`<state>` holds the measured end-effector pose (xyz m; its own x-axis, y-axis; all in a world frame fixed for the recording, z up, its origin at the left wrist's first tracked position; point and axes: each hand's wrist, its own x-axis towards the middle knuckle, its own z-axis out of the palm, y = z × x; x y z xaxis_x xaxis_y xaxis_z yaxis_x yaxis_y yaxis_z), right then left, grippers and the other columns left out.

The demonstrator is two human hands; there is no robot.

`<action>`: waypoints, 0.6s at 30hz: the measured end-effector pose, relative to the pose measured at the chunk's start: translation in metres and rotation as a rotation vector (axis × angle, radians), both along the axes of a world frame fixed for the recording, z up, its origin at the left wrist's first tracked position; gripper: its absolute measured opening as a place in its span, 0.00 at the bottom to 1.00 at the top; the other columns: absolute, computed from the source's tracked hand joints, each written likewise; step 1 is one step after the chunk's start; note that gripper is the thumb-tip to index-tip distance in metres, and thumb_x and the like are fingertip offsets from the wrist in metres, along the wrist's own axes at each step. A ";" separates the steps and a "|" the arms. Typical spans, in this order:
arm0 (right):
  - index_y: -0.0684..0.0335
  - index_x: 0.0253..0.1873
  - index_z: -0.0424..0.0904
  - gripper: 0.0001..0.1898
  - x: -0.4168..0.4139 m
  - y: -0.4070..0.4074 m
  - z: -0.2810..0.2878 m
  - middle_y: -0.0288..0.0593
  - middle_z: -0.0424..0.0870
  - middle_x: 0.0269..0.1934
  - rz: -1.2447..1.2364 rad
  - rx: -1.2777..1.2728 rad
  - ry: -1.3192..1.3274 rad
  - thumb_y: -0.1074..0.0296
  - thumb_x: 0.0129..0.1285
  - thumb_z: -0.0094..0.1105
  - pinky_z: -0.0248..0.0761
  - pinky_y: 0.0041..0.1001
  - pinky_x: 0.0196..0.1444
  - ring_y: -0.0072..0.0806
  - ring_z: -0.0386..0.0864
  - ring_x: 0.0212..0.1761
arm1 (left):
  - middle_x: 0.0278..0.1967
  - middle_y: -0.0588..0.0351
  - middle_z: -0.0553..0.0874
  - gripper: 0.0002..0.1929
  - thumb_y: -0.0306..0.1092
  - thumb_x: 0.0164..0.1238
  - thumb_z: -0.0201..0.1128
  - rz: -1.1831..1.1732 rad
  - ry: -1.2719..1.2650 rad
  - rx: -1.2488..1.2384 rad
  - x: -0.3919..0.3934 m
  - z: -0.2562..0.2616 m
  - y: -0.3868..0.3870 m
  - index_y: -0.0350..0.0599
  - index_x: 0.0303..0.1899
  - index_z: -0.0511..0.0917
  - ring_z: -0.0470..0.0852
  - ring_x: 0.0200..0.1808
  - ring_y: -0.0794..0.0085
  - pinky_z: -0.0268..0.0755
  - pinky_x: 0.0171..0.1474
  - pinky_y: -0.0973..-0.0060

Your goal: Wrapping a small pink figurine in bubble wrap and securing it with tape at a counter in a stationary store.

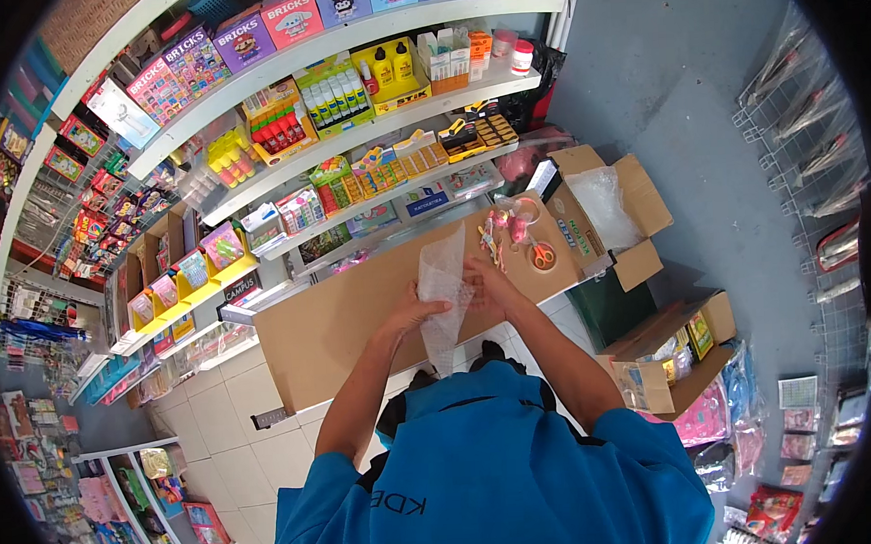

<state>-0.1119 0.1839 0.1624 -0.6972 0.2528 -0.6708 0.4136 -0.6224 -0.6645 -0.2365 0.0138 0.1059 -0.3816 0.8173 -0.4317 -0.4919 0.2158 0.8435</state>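
Observation:
My left hand (417, 311) grips a sheet of translucent bubble wrap (439, 275) from its left side, with the thumb lying across the front. The wrap stands up over a brown cardboard surface (335, 320), and its lower end narrows towards my body. At the sheet's right edge is my right hand (486, 286), its fingers partly behind the plastic and holding it there. Whether anything is rolled inside the wrap cannot be made out. Orange-handled scissors (542, 255) lie to the right, beside pink trinkets (517, 228) and a string of small coloured pieces (489, 240).
Shelves (385, 121) of glue sticks, boxed bricks and stationery run along the far side. An opened carton (578, 193) at the right holds more bubble wrap (606, 206). Nearer me stands another open carton (673, 364) with packaged goods. A wire rack (788, 169) lines the right wall.

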 end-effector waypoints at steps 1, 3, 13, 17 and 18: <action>0.51 0.62 0.75 0.28 0.005 -0.001 -0.009 0.39 0.82 0.51 -0.002 0.000 -0.001 0.34 0.71 0.50 0.73 0.30 0.51 0.29 0.80 0.50 | 0.60 0.46 0.80 0.47 0.33 0.47 0.80 -0.002 -0.001 0.000 -0.001 -0.003 0.003 0.38 0.70 0.62 0.81 0.60 0.58 0.74 0.64 0.59; 0.51 0.64 0.73 0.27 0.017 -0.006 -0.032 0.40 0.83 0.52 0.097 -0.138 -0.031 0.39 0.72 0.51 0.76 0.34 0.48 0.33 0.82 0.49 | 0.58 0.44 0.81 0.48 0.38 0.41 0.82 -0.103 0.376 -0.241 -0.004 -0.009 0.010 0.35 0.67 0.65 0.82 0.59 0.57 0.75 0.62 0.64; 0.60 0.55 0.76 0.10 0.041 -0.042 -0.107 0.42 0.85 0.47 -0.174 -0.130 -0.129 0.68 0.74 0.55 0.83 0.32 0.47 0.34 0.85 0.46 | 0.58 0.38 0.80 0.50 0.40 0.31 0.84 -0.632 0.912 -0.273 -0.015 -0.041 0.048 0.35 0.64 0.71 0.80 0.59 0.49 0.71 0.66 0.62; 0.65 0.52 0.76 0.08 0.047 -0.041 -0.118 0.45 0.85 0.44 -0.174 -0.117 -0.145 0.73 0.72 0.56 0.85 0.26 0.43 0.35 0.87 0.44 | 0.60 0.38 0.79 0.50 0.38 0.32 0.84 -0.632 0.926 -0.216 -0.018 -0.056 0.048 0.36 0.65 0.71 0.79 0.62 0.50 0.69 0.67 0.63; 0.66 0.51 0.77 0.08 0.048 -0.040 -0.116 0.46 0.85 0.43 -0.184 -0.110 -0.152 0.74 0.71 0.56 0.85 0.24 0.41 0.35 0.88 0.43 | 0.61 0.37 0.79 0.50 0.38 0.33 0.84 -0.588 0.900 -0.178 -0.018 -0.057 0.047 0.36 0.66 0.71 0.77 0.63 0.50 0.68 0.68 0.63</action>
